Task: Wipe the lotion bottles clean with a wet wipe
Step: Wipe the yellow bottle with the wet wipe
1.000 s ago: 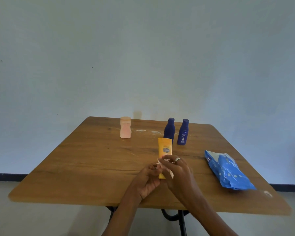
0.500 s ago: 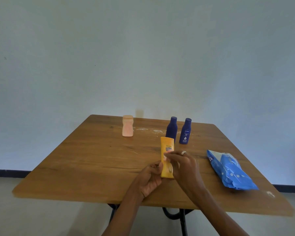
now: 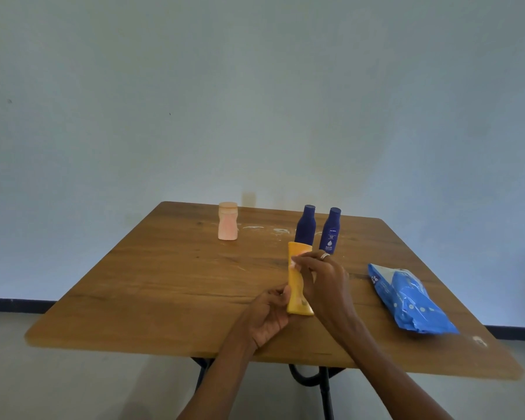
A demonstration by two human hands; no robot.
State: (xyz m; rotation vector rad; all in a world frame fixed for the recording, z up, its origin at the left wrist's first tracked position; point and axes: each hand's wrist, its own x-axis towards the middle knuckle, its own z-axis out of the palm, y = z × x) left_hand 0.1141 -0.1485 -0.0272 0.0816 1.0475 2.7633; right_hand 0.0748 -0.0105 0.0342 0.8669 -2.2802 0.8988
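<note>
A yellow lotion bottle (image 3: 296, 286) stands upright over the near middle of the wooden table (image 3: 170, 286). My left hand (image 3: 269, 313) grips its lower part from the left. My right hand (image 3: 323, 281) pinches a small white wet wipe (image 3: 294, 263) against the bottle's upper front; most of the wipe is hidden by the fingers. Two dark blue lotion bottles (image 3: 305, 225) (image 3: 331, 231) stand side by side behind it. A pink bottle (image 3: 228, 221) stands at the far left of the table.
A blue wet-wipe pack (image 3: 406, 298) lies on the table's right side. White smears (image 3: 255, 228) mark the wood between the pink and blue bottles. A bare wall rises behind the table; black metal legs (image 3: 325, 386) show below its front edge.
My right hand with the wipe has slid up the yellow bottle, from its lower part to its upper front. The bottle has turned slightly in my left hand.
</note>
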